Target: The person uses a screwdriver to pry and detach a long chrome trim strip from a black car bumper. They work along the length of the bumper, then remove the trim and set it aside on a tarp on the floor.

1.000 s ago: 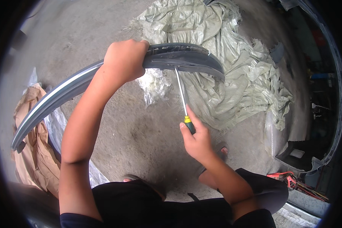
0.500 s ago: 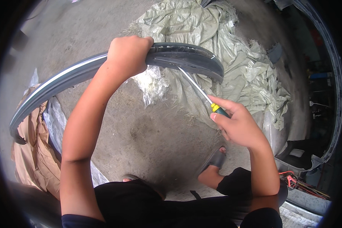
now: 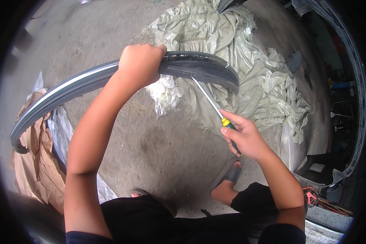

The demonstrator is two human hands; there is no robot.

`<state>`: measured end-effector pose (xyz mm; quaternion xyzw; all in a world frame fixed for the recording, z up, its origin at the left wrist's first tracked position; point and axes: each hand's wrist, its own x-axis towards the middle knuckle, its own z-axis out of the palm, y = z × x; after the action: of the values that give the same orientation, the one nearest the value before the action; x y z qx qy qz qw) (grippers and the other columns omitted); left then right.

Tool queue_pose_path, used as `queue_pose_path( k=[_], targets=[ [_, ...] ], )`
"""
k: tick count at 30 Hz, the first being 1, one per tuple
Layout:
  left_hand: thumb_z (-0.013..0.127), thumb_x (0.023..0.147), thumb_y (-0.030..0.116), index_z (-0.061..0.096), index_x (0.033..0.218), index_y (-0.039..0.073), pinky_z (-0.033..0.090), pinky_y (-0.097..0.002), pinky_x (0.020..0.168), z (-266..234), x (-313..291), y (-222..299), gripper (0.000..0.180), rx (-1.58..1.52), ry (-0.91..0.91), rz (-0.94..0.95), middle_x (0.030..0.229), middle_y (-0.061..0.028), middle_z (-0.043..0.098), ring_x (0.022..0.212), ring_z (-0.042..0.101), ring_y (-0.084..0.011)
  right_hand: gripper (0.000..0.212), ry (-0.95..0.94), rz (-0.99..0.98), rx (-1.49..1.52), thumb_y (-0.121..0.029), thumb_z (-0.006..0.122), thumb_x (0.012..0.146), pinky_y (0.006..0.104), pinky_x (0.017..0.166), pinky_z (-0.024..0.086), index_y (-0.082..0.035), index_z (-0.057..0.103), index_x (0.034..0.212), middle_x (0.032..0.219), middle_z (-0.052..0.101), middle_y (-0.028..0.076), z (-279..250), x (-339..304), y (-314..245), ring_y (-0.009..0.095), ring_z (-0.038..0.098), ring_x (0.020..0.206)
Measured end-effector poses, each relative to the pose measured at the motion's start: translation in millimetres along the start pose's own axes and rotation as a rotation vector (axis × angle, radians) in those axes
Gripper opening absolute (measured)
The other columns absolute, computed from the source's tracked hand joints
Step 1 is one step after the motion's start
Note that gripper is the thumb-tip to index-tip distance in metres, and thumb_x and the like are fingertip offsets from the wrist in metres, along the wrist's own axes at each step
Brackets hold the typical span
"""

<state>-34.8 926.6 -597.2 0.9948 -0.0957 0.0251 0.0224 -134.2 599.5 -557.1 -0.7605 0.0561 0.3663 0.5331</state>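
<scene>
My left hand [image 3: 141,65] is closed around a long, curved, dark plastic trim strip [image 3: 199,67] and holds it up above the floor. The strip looks like a car-body moulding, with a pale band along its left length and a wider, rounded right end. In my right hand [image 3: 246,136] is a screwdriver [image 3: 209,97] with a green and yellow handle and a bright metal shaft. Its tip meets the lower edge of the strip, right of my left hand. Exactly what the tip touches is too small to make out.
Crumpled pale woven sheeting [image 3: 268,85] covers the concrete floor [image 3: 150,138] beyond my right hand. Brown paper [image 3: 36,162] and clear plastic film [image 3: 62,126] lie at left. Another long curved strip [image 3: 360,101] stands at the far right, above red cables [image 3: 311,197].
My left hand and the strip have dropped slightly. My right hand has shifted down and a little left, and more of the screwdriver's handle now shows; its tip remains at the strip's edge.
</scene>
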Motion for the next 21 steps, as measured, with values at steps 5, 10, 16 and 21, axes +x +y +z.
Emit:
queue_pose_path(
  k=[5,10,16,21],
  targets=[
    [0.074,0.078,0.01,0.061,0.097,0.01,0.058,-0.0458,0.065,1,-12,9,0.023,0.021,0.06,-0.004,0.079,-0.0105,0.073,0.078,0.075,-0.0335,0.058,0.047,-0.345,-0.519,-0.011,0.06,0.106,0.0291,0.04,0.04,-0.011,0.045,0.162,0.069,0.052,-0.001,-9,-7,-9,0.011,0.05,0.045],
    [0.074,0.077,0.01,0.062,0.097,0.01,0.058,-0.0464,0.065,-7,-16,16,0.024,0.019,0.025,-0.022,0.079,-0.0111,0.073,0.078,0.074,-0.0342,0.06,-0.124,0.074,0.003,-0.012,0.06,0.107,0.0307,0.04,0.041,-0.01,0.04,0.164,0.073,0.055,0.001,-17,-23,-24,0.012,0.053,0.048],
    [0.074,0.079,0.01,0.072,0.105,0.011,0.061,-0.044,0.071,-12,-11,15,0.026,0.013,-0.074,-0.06,0.089,-0.0104,0.077,0.086,0.077,-0.0324,0.064,-0.092,0.029,0.239,-0.011,0.058,0.108,0.0294,0.041,0.041,-0.01,0.034,0.167,0.079,0.058,0.004,7,-2,25,0.013,0.055,0.051],
    [0.077,0.076,0.014,0.074,0.104,0.012,0.062,-0.0439,0.077,-8,2,2,0.029,0.002,-0.115,-0.053,0.097,-0.0098,0.078,0.093,0.077,-0.0318,0.064,-0.087,-0.022,0.277,-0.01,0.058,0.108,0.0284,0.041,0.041,-0.011,0.033,0.167,0.081,0.058,0.004,10,15,37,0.013,0.054,0.05]
  ],
)
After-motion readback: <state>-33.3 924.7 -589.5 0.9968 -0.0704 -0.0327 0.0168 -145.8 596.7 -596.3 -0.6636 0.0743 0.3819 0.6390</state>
